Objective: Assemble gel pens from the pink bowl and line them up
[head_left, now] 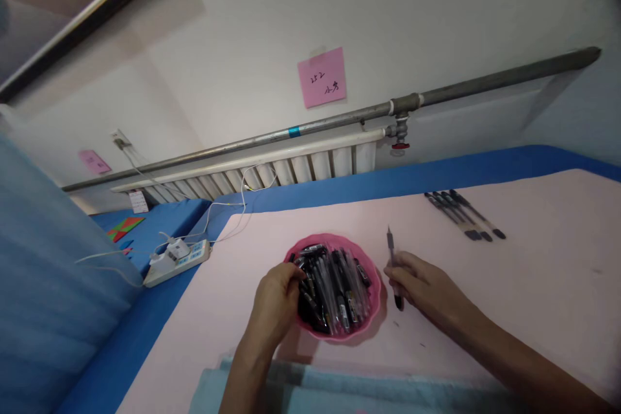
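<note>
A pink bowl full of several black pens and pen parts sits on the pale pink table sheet. My left hand reaches into the bowl's left side, fingers curled among the pens; whether it grips one is unclear. My right hand rests just right of the bowl and holds a pen whose tip points away from me. Three assembled black pens lie side by side further right near the table's back edge.
A white power strip with plugs and white cables lies on the blue cover at the left. A radiator and a grey pipe run along the wall. Pink notes are stuck to the wall. Light blue cloth lies at the near edge.
</note>
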A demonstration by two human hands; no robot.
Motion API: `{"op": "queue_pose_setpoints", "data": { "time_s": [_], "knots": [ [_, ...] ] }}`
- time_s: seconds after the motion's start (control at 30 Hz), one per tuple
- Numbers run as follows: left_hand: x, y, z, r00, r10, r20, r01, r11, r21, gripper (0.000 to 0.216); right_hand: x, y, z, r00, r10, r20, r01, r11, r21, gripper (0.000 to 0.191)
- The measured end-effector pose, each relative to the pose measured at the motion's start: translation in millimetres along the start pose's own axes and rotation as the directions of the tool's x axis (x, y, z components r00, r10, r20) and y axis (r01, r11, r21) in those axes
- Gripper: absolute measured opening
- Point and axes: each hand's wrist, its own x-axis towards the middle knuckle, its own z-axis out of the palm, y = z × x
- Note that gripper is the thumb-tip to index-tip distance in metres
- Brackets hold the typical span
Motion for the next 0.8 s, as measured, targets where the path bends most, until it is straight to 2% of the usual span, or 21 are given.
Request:
{"op": "queue_pose_setpoints", "data": {
  "time_s": [0.13, 0.33, 0.57, 0.8],
  "knots": [
    [-1.8, 10.0, 7.7, 0.982, 0.091, 0.167, -0.112, 0.986, 0.125, 0.034, 1.6, 2.9, -0.6, 0.999, 0.000, 0.034, 0.001, 1.000, -0.017, 0.022],
    [-2.1, 7.9, 10.8, 0.968, 0.037, 0.249, -0.116, 0.943, 0.311, 0.031, 0.8, 2.6, -0.2, 1.000, -0.005, 0.024, 0.006, 0.999, -0.048, 0.022],
    [-2.2, 13.1, 9.4, 0.964, 0.028, 0.264, -0.136, 0.907, 0.399, 0.025, -1.0, -2.1, -0.3, 0.999, -0.014, 0.030, 0.016, 0.998, -0.058, 0.020],
    [-5.3, 20.3, 19.1, 0.967, 0.005, 0.256, -0.149, 0.825, 0.545, 0.016, -3.2, -4.8, 0.9, 0.999, -0.023, 0.028, 0.025, 0.997, -0.069, 0.020]
  ]
}}
